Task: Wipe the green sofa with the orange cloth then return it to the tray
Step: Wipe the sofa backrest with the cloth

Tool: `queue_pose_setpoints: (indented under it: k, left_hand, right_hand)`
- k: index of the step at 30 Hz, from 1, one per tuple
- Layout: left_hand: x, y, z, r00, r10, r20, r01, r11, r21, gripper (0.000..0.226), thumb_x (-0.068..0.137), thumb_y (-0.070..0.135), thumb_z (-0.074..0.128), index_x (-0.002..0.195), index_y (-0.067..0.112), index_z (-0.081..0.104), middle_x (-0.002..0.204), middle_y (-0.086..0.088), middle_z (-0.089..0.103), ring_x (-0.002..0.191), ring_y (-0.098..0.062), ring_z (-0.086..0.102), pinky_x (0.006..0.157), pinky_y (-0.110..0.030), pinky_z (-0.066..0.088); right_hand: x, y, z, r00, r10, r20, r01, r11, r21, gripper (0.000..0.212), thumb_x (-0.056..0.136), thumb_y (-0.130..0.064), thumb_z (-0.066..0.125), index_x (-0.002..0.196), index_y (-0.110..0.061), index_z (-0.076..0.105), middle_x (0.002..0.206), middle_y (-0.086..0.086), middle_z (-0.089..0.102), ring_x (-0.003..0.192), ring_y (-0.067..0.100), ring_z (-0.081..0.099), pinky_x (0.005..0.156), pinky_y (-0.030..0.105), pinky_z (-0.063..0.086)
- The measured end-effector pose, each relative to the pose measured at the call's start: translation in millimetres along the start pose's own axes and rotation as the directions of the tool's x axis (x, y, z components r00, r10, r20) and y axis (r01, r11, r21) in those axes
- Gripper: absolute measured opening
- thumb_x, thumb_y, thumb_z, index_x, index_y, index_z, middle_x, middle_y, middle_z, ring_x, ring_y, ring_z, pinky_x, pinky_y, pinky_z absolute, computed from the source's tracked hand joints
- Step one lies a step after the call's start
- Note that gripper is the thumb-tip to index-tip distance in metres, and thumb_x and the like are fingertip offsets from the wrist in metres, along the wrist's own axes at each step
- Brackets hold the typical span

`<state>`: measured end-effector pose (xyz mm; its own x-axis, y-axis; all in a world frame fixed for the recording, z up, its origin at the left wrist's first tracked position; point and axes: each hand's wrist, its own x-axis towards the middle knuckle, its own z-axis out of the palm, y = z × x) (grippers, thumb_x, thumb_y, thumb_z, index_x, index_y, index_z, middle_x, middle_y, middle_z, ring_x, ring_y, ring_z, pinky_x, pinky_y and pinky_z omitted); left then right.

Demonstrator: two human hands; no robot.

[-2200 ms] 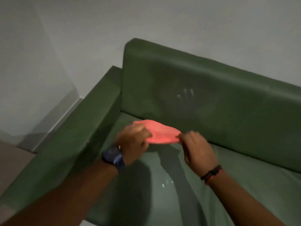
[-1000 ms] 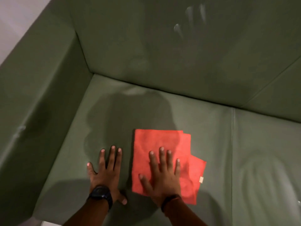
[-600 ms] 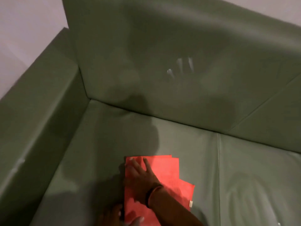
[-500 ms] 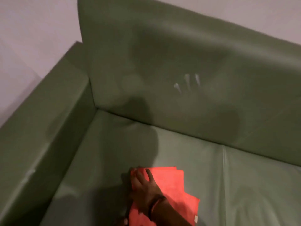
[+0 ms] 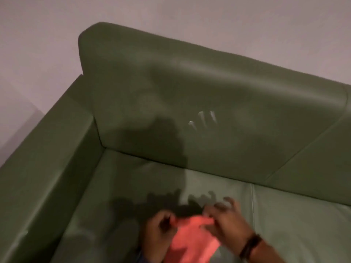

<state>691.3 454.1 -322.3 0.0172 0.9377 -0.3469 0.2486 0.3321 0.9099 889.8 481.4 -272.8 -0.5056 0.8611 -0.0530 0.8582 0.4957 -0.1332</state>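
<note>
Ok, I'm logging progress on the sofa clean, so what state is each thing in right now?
orange cloth: lifted off the seat, bunched, held between both hands.
left hand: fingers closed on the cloth's left edge.
right hand: pinching the cloth's upper right edge, other fingers spread.
green sofa: pale finger-like streaks on the backrest, not wiped off.
tray: not in view.

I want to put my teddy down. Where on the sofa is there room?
The right seat cushion, past the seam, is bare. So is the seat corner by the armrest. The near middle is crowded: both hands, left and right, hold the orange cloth.
</note>
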Motion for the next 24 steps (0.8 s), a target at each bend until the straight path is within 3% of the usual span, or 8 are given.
queue_pose_setpoints:
  k: [3,6,7,11,14,17,20,24]
  left_hand:
    - [64,99,1,0.966,0.244,-0.089,-0.242,0.970,0.029,0.025,0.066,-0.012,0.072,0.066,0.011,0.062,0.060,0.009,0.061,0.058,0.008,0.054,0.059,-0.006,0.041]
    - [131,173,-4,0.840,0.460,-0.287,-0.464,0.884,0.058,0.022,0.067,-0.007,0.071,0.071,0.014,0.064,0.071,-0.001,0.066,0.064,0.002,0.056,0.064,-0.014,0.045]
    - [147,193,-7,0.811,0.489,-0.322,-0.490,0.868,0.084,0.021,0.066,-0.004,0.074,0.073,0.014,0.065,0.073,-0.001,0.066,0.066,-0.006,0.059,0.066,-0.021,0.048]
    - [172,207,-17,0.672,0.690,-0.269,-0.609,0.722,0.329,0.015,0.071,0.016,0.074,0.084,0.014,0.066,0.081,-0.003,0.068,0.075,-0.023,0.063,0.071,-0.038,0.052]
    - [174,177,-37,0.521,0.852,-0.046,-0.590,0.399,0.702,0.084,0.061,0.061,0.071,0.126,0.013,0.050,0.126,-0.013,0.054,0.114,-0.027,0.047,0.098,-0.038,0.033]
    - [189,152,-54,0.653,0.748,0.115,-0.369,0.182,0.912,0.150,0.028,0.069,0.078,0.146,0.015,0.003,0.151,-0.008,0.011,0.138,-0.027,0.010,0.111,-0.053,0.004]
    - [204,141,-52,0.688,0.710,0.150,-0.316,0.106,0.943,0.161,0.023,0.059,0.085,0.143,0.017,-0.014,0.151,-0.008,-0.003,0.138,-0.031,0.002,0.104,-0.062,-0.001]
    - [207,141,-50,0.712,0.686,0.151,-0.317,0.122,0.940,0.168,0.013,0.072,0.076,0.142,0.017,-0.017,0.148,-0.005,-0.017,0.137,-0.030,-0.009,0.102,-0.064,-0.008]
  right_hand:
    - [32,37,-61,0.918,0.233,-0.321,-0.206,0.972,0.117,0.023,0.076,-0.038,0.062,0.089,-0.019,0.058,0.076,0.003,0.067,0.078,0.024,0.067,0.084,0.045,0.036]
    - [76,41,-90,0.512,0.341,-0.788,-0.335,0.925,0.182,0.023,0.089,-0.029,0.055,0.109,-0.017,0.055,0.115,0.012,0.058,0.115,0.029,0.052,0.097,0.045,0.031]
    - [92,35,-91,0.441,0.285,-0.851,-0.309,0.938,0.154,0.028,0.090,-0.027,0.056,0.116,-0.018,0.053,0.126,0.013,0.051,0.124,0.030,0.045,0.101,0.046,0.030]
    - [142,30,-51,0.696,0.269,-0.665,-0.335,0.942,0.030,0.057,0.085,-0.025,0.065,0.137,-0.020,0.042,0.149,0.018,0.032,0.141,0.030,0.020,0.111,0.053,0.019]
    - [162,58,-33,0.689,0.284,-0.667,-0.386,0.922,-0.007,0.064,0.088,-0.044,0.054,0.144,-0.026,0.027,0.150,0.014,0.019,0.143,0.030,0.012,0.113,0.054,0.005]
    - [180,62,-17,0.648,0.269,-0.713,-0.404,0.915,-0.021,0.071,0.089,-0.052,0.043,0.147,-0.032,0.008,0.154,0.011,0.011,0.144,0.027,-0.003,0.113,0.052,-0.007]
    - [184,50,2,0.742,0.129,-0.658,-0.298,0.942,-0.152,0.070,0.090,-0.056,0.042,0.146,-0.034,0.007,0.158,0.002,-0.008,0.142,0.017,-0.017,0.113,0.046,-0.015]
    - [172,77,-1,0.694,0.091,-0.714,-0.335,0.919,-0.209,0.071,0.088,-0.058,0.046,0.146,-0.033,0.012,0.156,0.005,0.013,0.143,0.013,-0.015,0.114,0.046,-0.009]
